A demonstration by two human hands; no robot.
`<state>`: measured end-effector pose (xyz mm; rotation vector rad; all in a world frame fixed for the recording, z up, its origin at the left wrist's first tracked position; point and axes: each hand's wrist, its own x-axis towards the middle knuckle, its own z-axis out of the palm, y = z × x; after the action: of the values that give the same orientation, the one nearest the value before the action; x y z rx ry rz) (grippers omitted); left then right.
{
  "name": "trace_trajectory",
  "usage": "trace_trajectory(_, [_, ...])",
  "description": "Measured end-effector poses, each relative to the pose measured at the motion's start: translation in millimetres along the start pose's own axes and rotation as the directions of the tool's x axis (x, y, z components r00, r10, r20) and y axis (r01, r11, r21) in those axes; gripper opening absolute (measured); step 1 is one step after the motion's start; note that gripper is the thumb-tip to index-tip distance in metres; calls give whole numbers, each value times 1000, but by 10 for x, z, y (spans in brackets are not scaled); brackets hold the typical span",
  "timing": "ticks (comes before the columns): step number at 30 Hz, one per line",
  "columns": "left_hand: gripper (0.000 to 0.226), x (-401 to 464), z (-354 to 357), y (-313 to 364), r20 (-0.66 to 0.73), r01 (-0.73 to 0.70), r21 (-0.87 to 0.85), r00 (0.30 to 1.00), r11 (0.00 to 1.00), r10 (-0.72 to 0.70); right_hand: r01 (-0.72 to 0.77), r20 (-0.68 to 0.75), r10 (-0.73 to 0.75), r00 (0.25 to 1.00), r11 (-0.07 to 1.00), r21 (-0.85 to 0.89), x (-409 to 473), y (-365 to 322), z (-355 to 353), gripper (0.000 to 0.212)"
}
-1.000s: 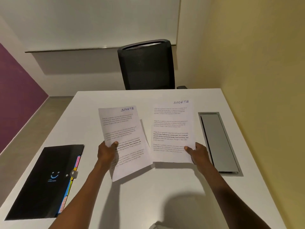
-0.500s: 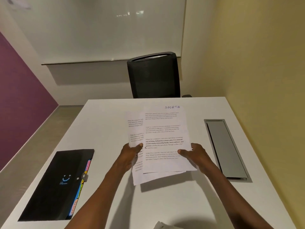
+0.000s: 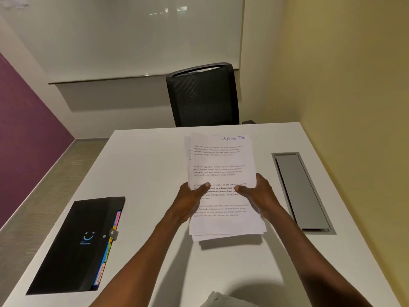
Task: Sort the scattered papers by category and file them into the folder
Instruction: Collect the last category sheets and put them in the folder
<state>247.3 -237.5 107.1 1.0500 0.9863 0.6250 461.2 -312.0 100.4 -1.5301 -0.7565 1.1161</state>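
Observation:
A small stack of white printed papers (image 3: 221, 165), the top sheet headed "SPORTS" in blue ink, is held just above the middle of the white table (image 3: 143, 165). My left hand (image 3: 190, 198) grips the stack's left edge with its thumb on top. My right hand (image 3: 256, 193) grips the right edge the same way. The sheets lie nearly squared, with a sliver of the lower sheet showing at the left and bottom. A black expanding folder (image 3: 75, 244) with a smiley logo and coloured tabs lies shut at the table's near left.
A grey cable-tray lid (image 3: 301, 191) is set into the table at the right. A black mesh chair (image 3: 203, 96) stands behind the far edge. A crumpled white paper corner (image 3: 219, 299) shows at the bottom edge. Yellow wall at the right, purple wall at the left.
The two SPORTS sheets, held apart one second ago, have been brought together into one stack, the right-hand sheet on top. Both hands have moved inward.

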Motion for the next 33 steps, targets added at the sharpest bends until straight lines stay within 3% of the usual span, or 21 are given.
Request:
trace_trajectory(3, [27, 24, 44, -46, -64, -103, 117, 992, 988, 111, 20, -96, -19, 995, 1000, 6, -27, -53, -26, 40])
trace_trajectory(6, [40, 41, 110, -43, -77, -164, 222, 980, 961, 185, 110, -152, -120, 981, 991, -74, -43, -96, -115, 33])
trace_trajectory(11, [40, 47, 228, -52, -92, -229, 262, 961, 938, 260, 197, -181, -221, 958, 970, -141, -80, 10, -238, 33])
trace_trajectory(20, [49, 38, 269, -485, -180, -65, 261, 977, 963, 115, 78, -120, -91, 989, 991, -109, -176, 398, -171, 35])
trace_trajectory(25, [37, 68, 370, -428, -274, -68, 253, 952, 965, 139, 85, -133, -98, 986, 991, -99, -130, 354, -178, 34])
trace_trajectory(30, [32, 48, 434, -321, -277, -135, 197, 942, 971, 187, 111, -158, -121, 980, 991, -68, -114, 246, -224, 34])
trace_trajectory(33, [31, 0, 435, -520, -301, -65, 204, 945, 977, 126, 67, -148, -78, 986, 995, -78, -156, 420, -179, 35])
